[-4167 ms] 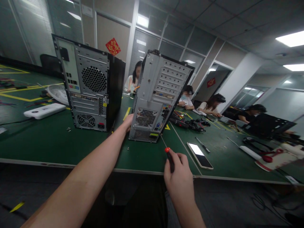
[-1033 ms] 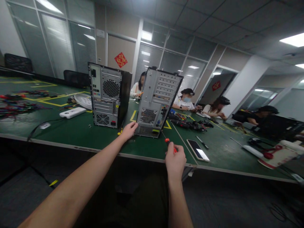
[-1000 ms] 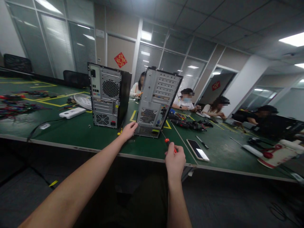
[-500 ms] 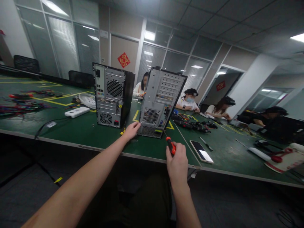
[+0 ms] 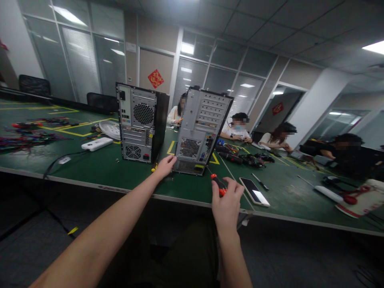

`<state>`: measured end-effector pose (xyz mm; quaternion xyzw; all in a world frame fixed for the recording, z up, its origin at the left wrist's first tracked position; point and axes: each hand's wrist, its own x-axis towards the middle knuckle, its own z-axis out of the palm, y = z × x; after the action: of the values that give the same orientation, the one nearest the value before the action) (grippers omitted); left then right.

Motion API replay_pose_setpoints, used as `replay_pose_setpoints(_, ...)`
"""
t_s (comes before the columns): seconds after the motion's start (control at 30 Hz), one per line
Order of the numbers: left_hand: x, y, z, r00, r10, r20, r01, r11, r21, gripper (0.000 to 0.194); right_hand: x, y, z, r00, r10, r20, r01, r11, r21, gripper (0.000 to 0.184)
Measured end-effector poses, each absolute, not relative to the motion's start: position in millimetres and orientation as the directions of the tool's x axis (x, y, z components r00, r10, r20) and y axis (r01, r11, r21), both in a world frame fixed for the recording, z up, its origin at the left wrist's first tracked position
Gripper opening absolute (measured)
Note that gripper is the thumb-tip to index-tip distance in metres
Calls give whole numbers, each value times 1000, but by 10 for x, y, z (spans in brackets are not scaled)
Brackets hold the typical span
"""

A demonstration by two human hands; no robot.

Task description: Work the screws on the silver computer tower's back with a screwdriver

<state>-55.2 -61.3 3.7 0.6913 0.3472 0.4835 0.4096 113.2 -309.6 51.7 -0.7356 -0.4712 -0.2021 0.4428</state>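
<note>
A grey computer case (image 5: pixel 192 132) stands upright on the green table, its back panel turned toward me. My left hand (image 5: pixel 165 166) has its fingers closed at the lower left edge of this case; the fingertips are partly hidden. My right hand (image 5: pixel 227 200) holds a red and black screwdriver (image 5: pixel 218 183) by the handle, between thumb and fingers, with the index finger partly lifted. The thin shaft points up and left to the lower right edge of the case; whether its tip sits in a screw is too small to tell.
A second computer case (image 5: pixel 136 132) stands to the left. A phone (image 5: pixel 255 192) and a pen-like tool (image 5: pixel 260 181) lie on the right. A white power strip (image 5: pixel 97 144) and bundled wires (image 5: pixel 27 138) are on the left. Several people sit across the table.
My right hand has loosened around the screwdriver handle, its fingers spreading a little and shifting slightly right. My left hand stays at the case's lower edge.
</note>
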Motion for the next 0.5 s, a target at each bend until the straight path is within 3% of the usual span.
replay_pose_setpoints(0.2, -566, -588, 14, 296, 874, 385, 91, -427, 900, 43, 1155, -3176, 526, 319, 623, 714, 923, -33, -383, 21)
replay_pose_setpoints(0.5, -577, -625, 49, 302, 876, 376, 77, -416, 906, 44, 1129, -3218, 518, 327, 547, 771, 927, -28, -373, 31)
